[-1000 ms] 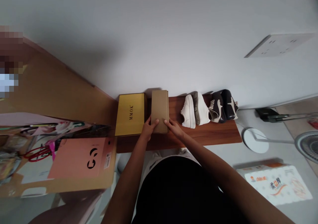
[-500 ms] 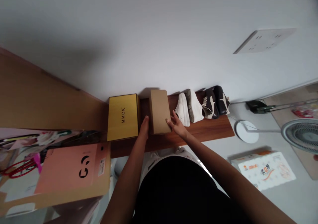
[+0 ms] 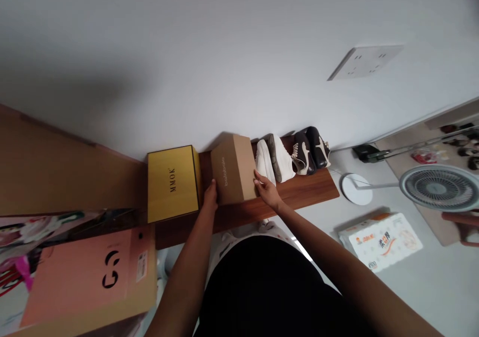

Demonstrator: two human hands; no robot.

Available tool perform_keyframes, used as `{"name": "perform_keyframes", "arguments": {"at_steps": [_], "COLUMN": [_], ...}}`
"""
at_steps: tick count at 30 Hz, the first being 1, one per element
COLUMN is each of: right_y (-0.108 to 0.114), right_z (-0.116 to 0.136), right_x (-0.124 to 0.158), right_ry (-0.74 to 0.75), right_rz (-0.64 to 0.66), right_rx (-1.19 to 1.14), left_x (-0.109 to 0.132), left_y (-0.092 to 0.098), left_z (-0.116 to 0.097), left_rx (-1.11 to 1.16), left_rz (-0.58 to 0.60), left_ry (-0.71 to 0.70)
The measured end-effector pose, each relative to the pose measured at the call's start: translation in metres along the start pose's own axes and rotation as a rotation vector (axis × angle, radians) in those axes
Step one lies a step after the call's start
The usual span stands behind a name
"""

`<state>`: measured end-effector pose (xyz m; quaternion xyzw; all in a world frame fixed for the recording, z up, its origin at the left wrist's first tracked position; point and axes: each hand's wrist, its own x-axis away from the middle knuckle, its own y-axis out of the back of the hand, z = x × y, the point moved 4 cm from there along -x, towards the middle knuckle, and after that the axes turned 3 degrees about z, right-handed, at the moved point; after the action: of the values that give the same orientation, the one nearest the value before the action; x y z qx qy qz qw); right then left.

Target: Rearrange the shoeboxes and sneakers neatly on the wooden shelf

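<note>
A brown cardboard box (image 3: 229, 170) with pale lettering is tilted on the dark wooden shelf (image 3: 310, 186). My left hand (image 3: 210, 196) grips its lower left edge, the fingers largely hidden beneath it. On the opposite side, my right hand (image 3: 267, 190) presses its thumb and fingers against the box's right face. To the left stands a yellow box (image 3: 172, 185) marked MMOK. Close by my right hand is a pair of white sneakers (image 3: 280, 157), and farther right sits a pair of dark shoes with cream trim (image 3: 312, 150).
The wall with a socket plate (image 3: 368, 62) rises behind the shelf. A pink box (image 3: 86, 272) lies at lower left. At right are a tissue pack (image 3: 385, 242), a white round base (image 3: 355, 188), a fan (image 3: 437, 188) and another person's hand (image 3: 462, 220).
The cardboard box has tipped between my hands, so its lettered face now shows. My left hand has shifted against its lower edge. The view has swung slightly to the right.
</note>
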<state>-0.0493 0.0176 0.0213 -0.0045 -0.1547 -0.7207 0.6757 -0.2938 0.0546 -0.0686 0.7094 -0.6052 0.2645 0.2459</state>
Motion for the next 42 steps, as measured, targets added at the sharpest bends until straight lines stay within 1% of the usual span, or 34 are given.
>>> {"name": "perform_keyframes", "arguments": {"at_steps": [2,4,7,9,13,16,18,22,24,32,38,42], "right_y": [0.004,0.006,0.007,0.005,-0.005,-0.012,-0.016,-0.022,-0.025,-0.034,-0.038,-0.04], "right_z": [-0.004,-0.008,-0.012,-0.013,-0.015,-0.018,-0.02,-0.026,-0.028,-0.038,-0.047,-0.047], "right_x": [-0.002,-0.004,-0.009,-0.013,-0.025,-0.033,-0.037,-0.04,-0.042,-0.048,-0.052,-0.052], "right_ry": [-0.013,-0.065,-0.173,-0.208,-0.21,-0.238,-0.283,-0.447,-0.492,-0.549,-0.543,-0.569], "right_rz": [-0.022,-0.022,0.028,0.074,0.151,0.17,0.194,0.293,0.334,0.341,0.338,0.328], "right_rx": [-0.005,-0.021,-0.043,-0.052,-0.06,-0.048,-0.04,-0.006,0.009,0.003,0.008,0.009], "left_x": [0.003,0.008,0.016,0.021,0.03,0.033,0.033,0.03,0.029,0.022,0.015,0.013], "left_y": [0.003,0.007,0.013,0.017,0.021,0.024,0.025,0.028,0.029,0.031,0.032,0.033], "left_z": [0.0,-0.004,-0.015,-0.026,-0.048,-0.054,-0.053,-0.047,-0.046,-0.052,-0.047,-0.045], "left_rx": [0.061,0.107,0.078,0.036,-0.011,-0.032,-0.052,-0.123,-0.148,-0.242,-0.284,-0.316], "left_rz": [-0.052,-0.092,-0.162,-0.203,-0.228,-0.231,-0.239,-0.279,-0.294,-0.317,-0.322,-0.312], "left_ry": [0.021,-0.002,-0.064,-0.11,-0.199,-0.241,-0.251,-0.233,-0.224,-0.201,-0.185,-0.187]}}
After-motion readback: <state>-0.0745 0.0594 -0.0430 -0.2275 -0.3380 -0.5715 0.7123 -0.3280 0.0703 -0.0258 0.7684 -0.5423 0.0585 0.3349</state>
